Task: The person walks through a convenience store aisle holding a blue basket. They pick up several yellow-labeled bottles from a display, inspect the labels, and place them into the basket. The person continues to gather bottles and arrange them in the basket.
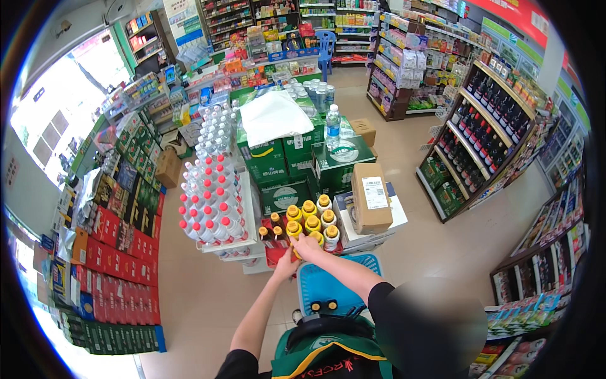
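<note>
Both my hands are at the front of a red display tray (273, 256) of bottles. My right hand (308, 248) lies against the yellow bottles with yellow caps (294, 228), its fingers reaching around the front one. My left hand (287, 266) is lower, at the tray's front edge beside that bottle; its fingertips are partly hidden. Dark brown bottles (267, 237) stand on the left side of the tray, white bottles with yellow caps (331, 237) on the right. Below my right forearm is a blue plastic basket (348, 279), with two yellow-capped bottles (324, 305) at its near end.
Red-capped clear bottles (222, 227) crowd a white shelf unit to the left. A taped cardboard box (371, 218) rests on a white carton (348, 227) to the right. Green cartons (286, 192) are stacked behind. Stacked red boxes (120, 253) line the far left; a bottle shelf (478, 137) stands right.
</note>
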The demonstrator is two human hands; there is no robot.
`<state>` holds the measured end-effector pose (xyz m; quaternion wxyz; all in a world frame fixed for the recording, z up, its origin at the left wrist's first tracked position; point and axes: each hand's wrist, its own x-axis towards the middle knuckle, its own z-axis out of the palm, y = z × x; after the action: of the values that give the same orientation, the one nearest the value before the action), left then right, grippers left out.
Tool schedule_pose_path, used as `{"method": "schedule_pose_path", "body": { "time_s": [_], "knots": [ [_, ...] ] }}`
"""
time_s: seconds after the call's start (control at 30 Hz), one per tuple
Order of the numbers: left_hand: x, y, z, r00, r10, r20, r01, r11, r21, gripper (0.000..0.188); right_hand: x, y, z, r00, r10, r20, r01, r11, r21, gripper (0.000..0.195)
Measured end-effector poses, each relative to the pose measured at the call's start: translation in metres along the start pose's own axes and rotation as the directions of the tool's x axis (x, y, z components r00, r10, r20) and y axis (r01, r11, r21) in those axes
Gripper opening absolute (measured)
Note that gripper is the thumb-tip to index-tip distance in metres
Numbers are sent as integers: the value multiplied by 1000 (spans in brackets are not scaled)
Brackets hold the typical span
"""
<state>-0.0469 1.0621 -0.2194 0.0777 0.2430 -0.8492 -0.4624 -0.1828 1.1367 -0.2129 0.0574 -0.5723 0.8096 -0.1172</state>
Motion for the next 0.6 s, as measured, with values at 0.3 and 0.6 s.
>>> {"method": "schedule_pose_path", "body": {
  "time_s": [0.3, 0.6],
  "knots": [
    [-82, -33, -35, 993, -105, -58, 76, 925, -373, 54, -27, -22, -41, 990, -141, -8, 141, 980, 144, 32],
    [-111, 99, -88, 980, 188, 63, -143, 889, -435, 62, -112, -61, -221, 905, -129, -406, 329, 818, 471, 38]
  ]
}}
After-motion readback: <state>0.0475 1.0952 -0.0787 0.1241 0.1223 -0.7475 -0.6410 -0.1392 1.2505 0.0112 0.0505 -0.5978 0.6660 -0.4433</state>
